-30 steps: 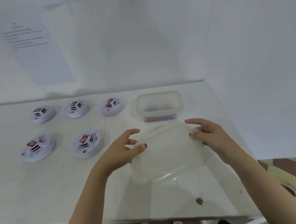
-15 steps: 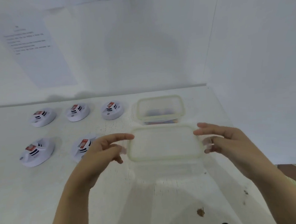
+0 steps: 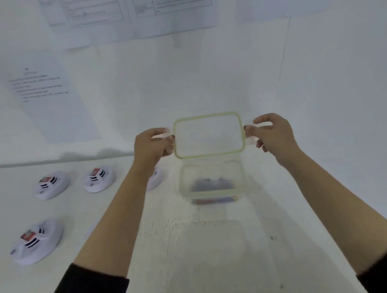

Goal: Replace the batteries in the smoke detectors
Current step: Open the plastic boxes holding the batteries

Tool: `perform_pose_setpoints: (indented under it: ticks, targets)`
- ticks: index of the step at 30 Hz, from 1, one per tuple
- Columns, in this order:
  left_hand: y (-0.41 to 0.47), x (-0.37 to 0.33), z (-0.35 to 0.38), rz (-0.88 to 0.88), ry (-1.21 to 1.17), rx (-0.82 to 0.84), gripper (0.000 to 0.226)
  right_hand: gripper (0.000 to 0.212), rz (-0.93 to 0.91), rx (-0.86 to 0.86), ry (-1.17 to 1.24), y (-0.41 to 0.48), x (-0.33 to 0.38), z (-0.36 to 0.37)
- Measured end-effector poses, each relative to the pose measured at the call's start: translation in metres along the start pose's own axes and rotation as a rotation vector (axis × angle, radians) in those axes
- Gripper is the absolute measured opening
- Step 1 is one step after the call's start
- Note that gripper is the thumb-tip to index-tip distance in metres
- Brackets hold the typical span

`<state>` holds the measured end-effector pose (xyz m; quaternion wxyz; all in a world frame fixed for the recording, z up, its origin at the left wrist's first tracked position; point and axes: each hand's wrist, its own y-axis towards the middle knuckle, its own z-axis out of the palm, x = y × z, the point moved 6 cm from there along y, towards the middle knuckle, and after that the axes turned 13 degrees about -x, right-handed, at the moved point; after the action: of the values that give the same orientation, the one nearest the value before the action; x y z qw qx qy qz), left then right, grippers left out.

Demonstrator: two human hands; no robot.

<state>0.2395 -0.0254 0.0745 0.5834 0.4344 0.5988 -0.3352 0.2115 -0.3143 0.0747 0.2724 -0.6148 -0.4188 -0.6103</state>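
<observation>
I hold a clear lid [image 3: 207,135] with a green rim up in the air, above a clear plastic container [image 3: 211,181] with batteries [image 3: 210,186] inside. My left hand [image 3: 152,144] pinches the lid's left flap and my right hand [image 3: 271,133] pinches its right flap. White smoke detectors lie on the table at the left: two at the back [image 3: 51,185] [image 3: 98,179], one at the front [image 3: 35,242], and one [image 3: 154,180] partly hidden behind my left forearm.
The white table [image 3: 206,248] ends at the back against a white wall with paper sheets [image 3: 47,97] taped on it. A second wall closes the right side. Small dark specks [image 3: 271,238] mark the tabletop.
Both hands lifted the lid from low over the table near me to up above the open container. The camera tilted upward, showing more wall.
</observation>
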Motion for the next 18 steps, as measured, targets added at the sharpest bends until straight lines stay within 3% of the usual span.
perform_pose_setpoints:
  ticks: [3, 8, 15, 18]
  targets:
    - [0.031, 0.019, 0.024, -0.139, -0.008, 0.026, 0.039, 0.022, 0.047, -0.031, -0.033, 0.034, -0.017, 0.022]
    - [0.058, 0.057, 0.053, -0.242, 0.106, 0.127, 0.047, 0.010, 0.214, 0.072, -0.191, 0.065, -0.067, 0.053]
    - [0.055, 0.104, 0.060, -0.361, 0.173, 0.235, 0.044, 0.020, 0.334, 0.182, -0.265, 0.059, -0.113, 0.062]
    - [0.047, 0.103, 0.053, -0.307, 0.225, 0.203, 0.038, 0.020, 0.286, 0.154, -0.351, 0.047, -0.111, 0.052]
